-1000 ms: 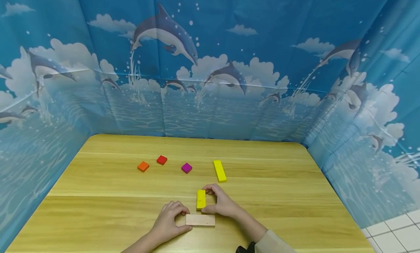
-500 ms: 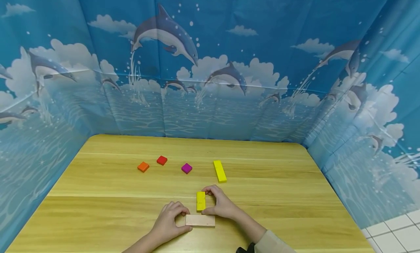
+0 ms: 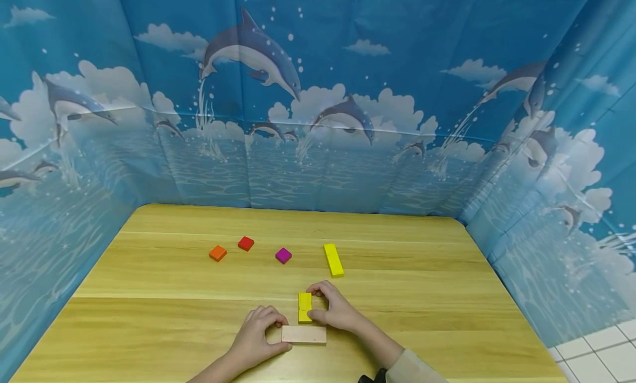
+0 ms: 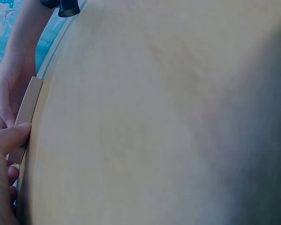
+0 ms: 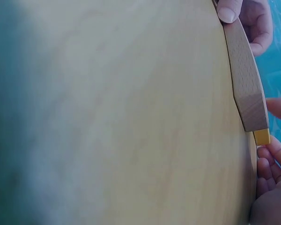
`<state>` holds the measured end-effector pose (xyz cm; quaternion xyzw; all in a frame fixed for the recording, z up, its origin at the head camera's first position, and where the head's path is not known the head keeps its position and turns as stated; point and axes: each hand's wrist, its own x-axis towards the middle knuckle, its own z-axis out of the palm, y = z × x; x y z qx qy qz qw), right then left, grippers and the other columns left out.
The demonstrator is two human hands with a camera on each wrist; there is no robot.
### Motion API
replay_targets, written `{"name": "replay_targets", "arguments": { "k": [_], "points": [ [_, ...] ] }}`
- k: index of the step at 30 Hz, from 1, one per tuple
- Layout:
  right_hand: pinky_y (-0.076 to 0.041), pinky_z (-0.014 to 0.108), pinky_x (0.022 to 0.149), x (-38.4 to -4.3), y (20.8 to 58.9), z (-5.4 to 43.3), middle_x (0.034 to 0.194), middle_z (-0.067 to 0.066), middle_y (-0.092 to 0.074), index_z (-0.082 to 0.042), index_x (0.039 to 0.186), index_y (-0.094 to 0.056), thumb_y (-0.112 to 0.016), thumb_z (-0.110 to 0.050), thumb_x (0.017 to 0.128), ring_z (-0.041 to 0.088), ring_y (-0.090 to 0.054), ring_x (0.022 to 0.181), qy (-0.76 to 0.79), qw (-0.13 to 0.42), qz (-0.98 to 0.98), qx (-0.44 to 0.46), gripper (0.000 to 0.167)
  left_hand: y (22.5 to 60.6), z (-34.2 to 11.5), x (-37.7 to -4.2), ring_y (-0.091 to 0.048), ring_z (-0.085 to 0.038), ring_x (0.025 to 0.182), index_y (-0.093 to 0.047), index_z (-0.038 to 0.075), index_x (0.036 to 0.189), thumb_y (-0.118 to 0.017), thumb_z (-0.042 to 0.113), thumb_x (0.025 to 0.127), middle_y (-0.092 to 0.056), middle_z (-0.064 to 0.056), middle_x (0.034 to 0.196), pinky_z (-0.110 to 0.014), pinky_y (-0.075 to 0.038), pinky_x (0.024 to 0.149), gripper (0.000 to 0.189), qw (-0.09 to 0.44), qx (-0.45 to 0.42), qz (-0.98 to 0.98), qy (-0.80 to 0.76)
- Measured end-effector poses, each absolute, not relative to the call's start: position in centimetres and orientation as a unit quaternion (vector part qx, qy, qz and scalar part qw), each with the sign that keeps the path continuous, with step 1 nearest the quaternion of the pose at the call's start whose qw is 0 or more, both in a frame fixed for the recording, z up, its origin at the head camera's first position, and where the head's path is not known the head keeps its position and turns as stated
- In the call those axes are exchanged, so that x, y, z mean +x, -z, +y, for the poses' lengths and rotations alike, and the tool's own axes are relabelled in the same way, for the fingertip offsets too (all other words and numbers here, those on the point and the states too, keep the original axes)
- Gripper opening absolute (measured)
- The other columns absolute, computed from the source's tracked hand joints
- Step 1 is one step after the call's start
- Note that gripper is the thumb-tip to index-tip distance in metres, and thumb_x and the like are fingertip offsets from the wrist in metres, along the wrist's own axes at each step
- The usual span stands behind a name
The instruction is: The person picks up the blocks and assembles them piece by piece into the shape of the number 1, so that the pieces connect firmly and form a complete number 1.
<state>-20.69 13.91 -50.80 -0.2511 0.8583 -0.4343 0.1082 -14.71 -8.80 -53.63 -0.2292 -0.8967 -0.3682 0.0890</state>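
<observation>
My left hand (image 3: 255,334) pinches the left end of a pale wooden block (image 3: 304,335), thumb at its near side and fingers at its far side. In the left wrist view the thumb of that hand presses on the wooden block (image 4: 29,101). Just beyond it lies a yellow block (image 3: 304,304) with a seam or notch across its middle; whether it is two pieces I cannot tell. My right hand (image 3: 338,308) holds it from the right, fingertips at the far corner and thumb near the near corner. Only a yellow end (image 5: 262,137) shows in the right wrist view.
Farther back on the wooden table (image 3: 422,283) lie an orange block (image 3: 217,253), a red block (image 3: 245,243), a purple block (image 3: 284,255) and a long yellow block (image 3: 333,260). A blue dolphin-print curtain (image 3: 318,168) closes off the back and sides.
The yellow block has slid slightly toward the wooden block. My right thumb has shifted up from its near end onto its near right edge. The left hand stays still on the wooden block.
</observation>
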Motion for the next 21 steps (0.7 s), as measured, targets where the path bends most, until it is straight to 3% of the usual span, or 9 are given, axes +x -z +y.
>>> {"name": "replay_targets", "arguments": {
  "k": [9, 21],
  "points": [
    [-0.035, 0.04, 0.092, -19.0, 46.8, 13.2, 0.108, 0.016, -0.051, 0.004, 0.111, -0.053, -0.066, -0.005, 0.079, 0.031, -0.045, 0.102, 0.461, 0.119, 0.845, -0.245, 0.035, 53.7, -8.7, -14.7, -0.04, 0.0, 0.08, -0.06, 0.029, 0.088, -0.078, 0.043, 0.065, -0.046, 0.023, 0.082, -0.031, -0.036, 0.078, 0.033, 0.093, -0.229, -0.897, 0.366],
    [-0.036, 0.037, 0.09, -19.1, 46.8, 13.5, 0.106, 0.017, -0.051, 0.004, 0.111, -0.054, -0.067, -0.008, 0.08, 0.03, -0.044, 0.1, 0.459, 0.14, 0.838, -0.261, 0.036, 53.6, -8.7, -14.5, -0.039, 0.0, 0.079, -0.059, 0.029, 0.088, -0.078, 0.043, 0.065, -0.046, 0.023, 0.082, -0.033, -0.036, 0.079, 0.033, 0.094, -0.229, -0.897, 0.367]
  ]
}}
